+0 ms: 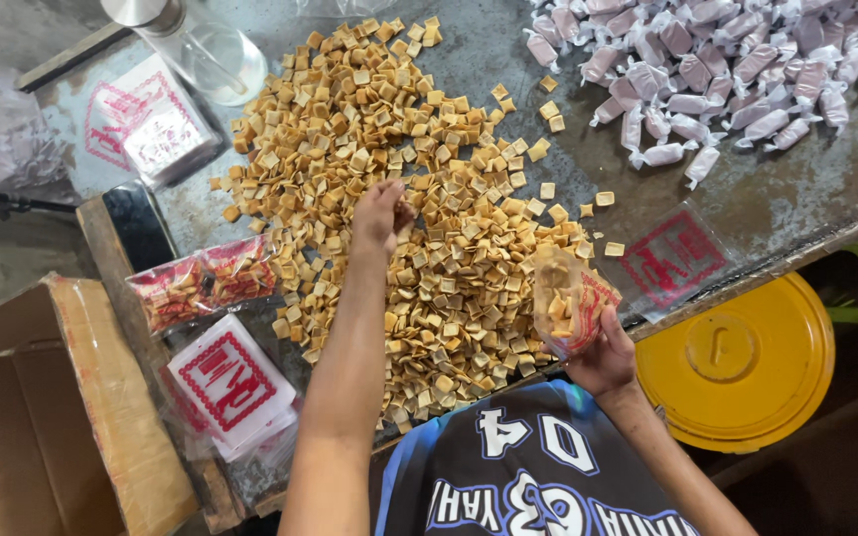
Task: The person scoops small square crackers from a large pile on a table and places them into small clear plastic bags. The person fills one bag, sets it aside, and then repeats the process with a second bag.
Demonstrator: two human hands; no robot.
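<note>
The heap of square crackers (pixel 419 208) covered the middle of the grey tabletop (pixel 796 199) — small, flat, golden-tan pieces, some paler and some browned at the edges, piled loosely and thinning to single strays along the heap's far right edge. The left hand (pixel 379 213) lay on the heap near its centre, fingers curled down into the crackers, gathering a pinch; how much it held could not be told. The right hand (pixel 603 357) was at the heap's near right edge, closed on the bottom of a small clear bag (pixel 563 298) with red print, held upright and mouth open, partly filled with the same crackers.

Just right of the heap lay an empty clear bag with a red stamp (pixel 672 256), flat on the tabletop. Beyond the heap to the far right spread a pile of pale purple wrapped sweets (pixel 717 69). Left of the heap sat two filled, sealed cracker packets (pixel 201 283), and nearer than those a stack of empty red-printed bags (pixel 230 382); another such stack (pixel 146 124) lay at the heap's far left, beside a clear glass cup (pixel 222 62). A cardboard box (pixel 42 417) stood open further left of the heap — and a round yellow lid (pixel 737 362) showed below the tabletop's edge on the right.
</note>
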